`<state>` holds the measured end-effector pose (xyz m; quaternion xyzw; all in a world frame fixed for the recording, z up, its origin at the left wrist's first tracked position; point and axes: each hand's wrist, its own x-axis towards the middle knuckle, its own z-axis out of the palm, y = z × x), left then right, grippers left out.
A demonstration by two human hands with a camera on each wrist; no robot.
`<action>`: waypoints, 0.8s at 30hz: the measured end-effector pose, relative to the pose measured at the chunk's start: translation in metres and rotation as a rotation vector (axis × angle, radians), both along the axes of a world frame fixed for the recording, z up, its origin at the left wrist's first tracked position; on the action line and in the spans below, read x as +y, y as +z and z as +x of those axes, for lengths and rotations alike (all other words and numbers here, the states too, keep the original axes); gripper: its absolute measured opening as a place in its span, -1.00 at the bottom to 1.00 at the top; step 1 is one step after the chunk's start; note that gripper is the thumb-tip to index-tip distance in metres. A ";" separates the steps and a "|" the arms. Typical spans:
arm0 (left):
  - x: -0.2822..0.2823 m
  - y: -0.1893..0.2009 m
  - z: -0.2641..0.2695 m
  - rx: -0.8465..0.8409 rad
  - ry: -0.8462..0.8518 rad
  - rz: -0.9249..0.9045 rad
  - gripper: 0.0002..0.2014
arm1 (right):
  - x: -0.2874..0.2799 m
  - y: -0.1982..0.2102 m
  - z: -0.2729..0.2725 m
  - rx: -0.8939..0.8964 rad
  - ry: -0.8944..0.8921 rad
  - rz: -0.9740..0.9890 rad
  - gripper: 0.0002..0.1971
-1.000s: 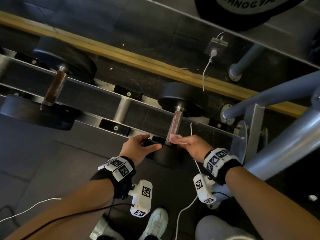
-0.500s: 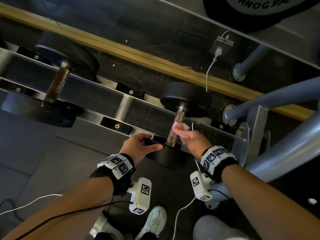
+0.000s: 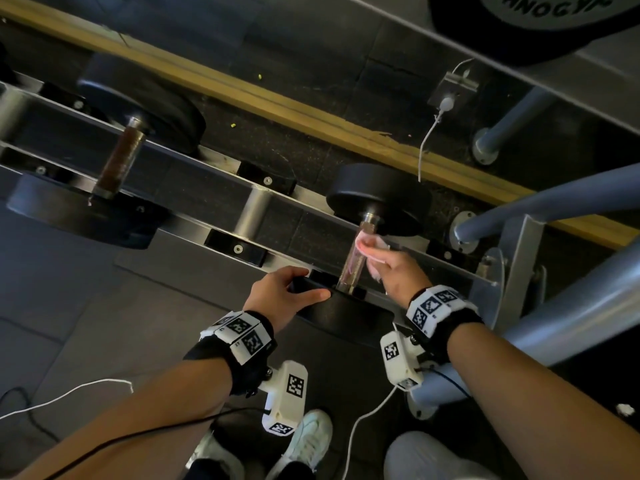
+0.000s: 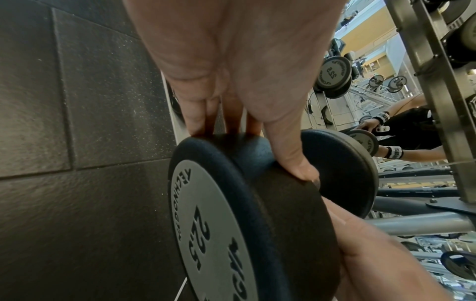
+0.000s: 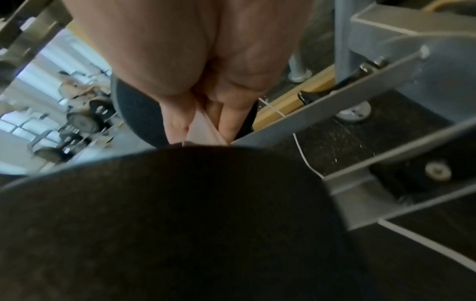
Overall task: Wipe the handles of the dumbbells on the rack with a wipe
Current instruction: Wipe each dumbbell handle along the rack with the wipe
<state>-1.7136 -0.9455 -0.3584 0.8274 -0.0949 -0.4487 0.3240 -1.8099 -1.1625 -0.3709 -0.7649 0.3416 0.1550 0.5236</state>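
Wiping handle (image 3: 356,252) | right hand (image 3: 394,271) pinches wipe (image 3: 372,245) against it | left hand (image 3: 280,294) grips near head (image 4: 231,203), likely steadying dumbbell

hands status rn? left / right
Left hand: grips the near weight head of the dumbbell, thumb and fingers curled round its rim.
Right hand: holds the wipe against the dumbbell handle.

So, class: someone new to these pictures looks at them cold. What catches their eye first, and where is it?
Probably the right hand, pressing a pale wipe against the upper part of the shiny handle of the dumbbell on the right of the rack. Next, the left hand gripping that dumbbell's near black head, marked 22.5.
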 end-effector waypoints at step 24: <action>-0.012 0.006 -0.009 0.128 0.225 0.036 -0.22 | -0.042 0.008 0.045 0.020 1.037 -0.646 -0.37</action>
